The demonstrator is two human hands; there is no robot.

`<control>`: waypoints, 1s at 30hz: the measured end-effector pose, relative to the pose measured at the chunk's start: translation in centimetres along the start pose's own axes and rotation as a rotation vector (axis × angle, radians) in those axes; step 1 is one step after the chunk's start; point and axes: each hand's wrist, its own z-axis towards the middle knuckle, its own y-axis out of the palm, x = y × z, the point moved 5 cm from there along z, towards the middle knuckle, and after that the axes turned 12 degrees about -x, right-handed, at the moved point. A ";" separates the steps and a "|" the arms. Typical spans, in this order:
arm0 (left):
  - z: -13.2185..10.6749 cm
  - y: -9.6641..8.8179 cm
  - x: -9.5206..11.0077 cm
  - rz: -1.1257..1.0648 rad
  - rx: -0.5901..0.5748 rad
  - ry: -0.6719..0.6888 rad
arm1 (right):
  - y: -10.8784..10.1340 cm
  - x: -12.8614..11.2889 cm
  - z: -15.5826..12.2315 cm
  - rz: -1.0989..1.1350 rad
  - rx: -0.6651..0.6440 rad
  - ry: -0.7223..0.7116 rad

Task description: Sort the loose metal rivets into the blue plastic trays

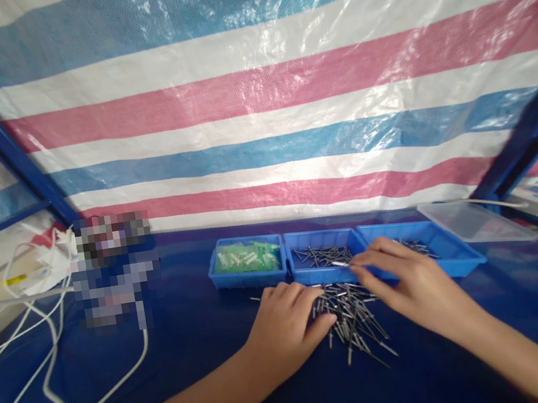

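A loose pile of blind rivets [351, 314] lies on the dark blue table in front of the bins. My left hand [289, 319] rests at the pile's left edge, thumb apart from the lightly bent fingers, with nothing visibly held. Between thumb and fingertips, my right hand [406, 278] pinches a single blind rivet [340, 263] above the front rim of the middle blue bin [305, 277]. More rivets lie inside that bin. The right blue bin [460, 262] also contains rivets, and my right hand partly covers it. Small pale pieces and green material fill the left blue bin [247, 279].
White cables [143, 345] loop across the table's left side, beside a blurred-out patch [113, 278]. A clear plastic lid [477, 222] lies behind the right bin. Blue metal posts [12, 145] frame a striped plastic sheet [253, 96] at the back.
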 end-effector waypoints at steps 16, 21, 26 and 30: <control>0.0 0.7 -0.2 0.139 -0.073 0.053 | -2.5 9.4 -1.3 -0.476 0.085 0.354; -0.3 1.1 0.3 0.136 -0.059 0.151 | -1.9 4.5 -0.4 -0.277 0.131 0.169; -0.2 1.3 0.6 0.167 -0.092 0.180 | 0.3 0.0 -0.1 -0.116 0.032 -0.030; 0.0 1.1 0.6 0.199 -0.096 0.170 | 1.9 -2.4 0.1 -0.055 -0.098 -0.139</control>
